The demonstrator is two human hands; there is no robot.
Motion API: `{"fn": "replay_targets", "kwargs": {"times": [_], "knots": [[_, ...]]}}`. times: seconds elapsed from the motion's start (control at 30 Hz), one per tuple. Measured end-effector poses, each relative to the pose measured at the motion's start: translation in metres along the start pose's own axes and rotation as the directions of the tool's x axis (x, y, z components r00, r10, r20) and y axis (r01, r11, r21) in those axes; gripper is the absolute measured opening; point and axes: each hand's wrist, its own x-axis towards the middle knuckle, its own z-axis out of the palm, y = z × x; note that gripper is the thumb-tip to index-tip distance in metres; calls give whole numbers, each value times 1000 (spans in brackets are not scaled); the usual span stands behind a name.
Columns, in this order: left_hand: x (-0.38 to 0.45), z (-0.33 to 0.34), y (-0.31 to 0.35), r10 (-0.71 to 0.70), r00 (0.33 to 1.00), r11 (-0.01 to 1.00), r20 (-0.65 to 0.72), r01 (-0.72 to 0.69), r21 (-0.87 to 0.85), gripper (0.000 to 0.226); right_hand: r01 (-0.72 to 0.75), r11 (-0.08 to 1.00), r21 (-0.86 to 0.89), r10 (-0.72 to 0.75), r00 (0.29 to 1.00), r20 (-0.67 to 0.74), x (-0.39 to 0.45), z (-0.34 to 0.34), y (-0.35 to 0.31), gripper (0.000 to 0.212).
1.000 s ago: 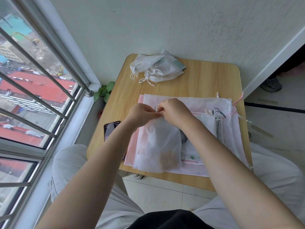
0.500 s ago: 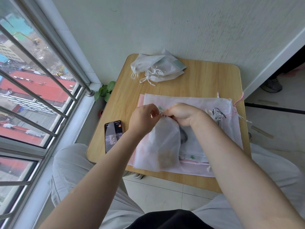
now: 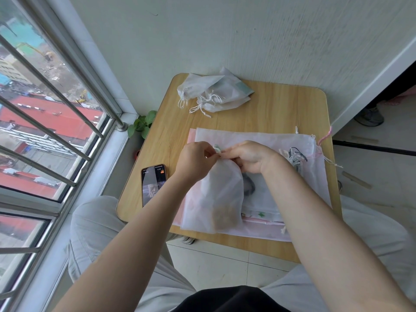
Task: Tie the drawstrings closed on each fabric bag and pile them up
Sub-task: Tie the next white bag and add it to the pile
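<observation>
At frame centre, the left hand (image 3: 195, 161) and right hand (image 3: 248, 157) both pinch the gathered neck of a white bag (image 3: 219, 197).

Both hands (image 3: 225, 157) meet, fingertips pinched (forearms converging).

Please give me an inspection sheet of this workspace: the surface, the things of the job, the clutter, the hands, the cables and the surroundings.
Surface: small wooden table with rounded corners, set against the wall.
Job's things: white bag with its neck gathered, lying on a stack of flat bags; pile of tied bags at the far left corner.
Clutter: phone, screen lit, on the table's left edge.
Hands: left hand and right hand both pinch the drawstring at the bag's neck.
Cables: nothing seen.
Surroundings: barred window at left, small green plant below it, a shoe on the floor at right.
</observation>
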Motion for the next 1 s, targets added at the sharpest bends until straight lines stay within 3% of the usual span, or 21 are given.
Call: {"fn": "replay_targets", "kwargs": {"times": [0.2,0.3,0.47,0.57,0.7,0.87,1.0], "knots": [[5,-2,10,-203,961,944,189,243,-223,18,69,997,-28,-70,997,-45,-2,3,1,21],[7,-4,14,-252,926,910,280,325,-257,26,107,994,-32,-108,992,-60,-2,4,3,22],[9,-9,6,-194,927,943,320,267,-202,28,144,987,-67,-150,983,-101,-5,7,4,25],[9,-12,-1,-154,942,959,297,215,-184,33,145,986,-87,-156,977,-145,-6,7,3,15],[9,-12,-1,-207,938,936,280,273,-223,32,144,979,-142,-168,969,-179,-4,8,3,13],[7,-15,-8,-151,963,986,221,162,-31,39,183,931,-316,-297,883,-363,4,-2,4,14],[16,-14,-20,-155,959,988,239,154,25,39,180,903,-391,-338,858,-386,4,1,2,13]]}}
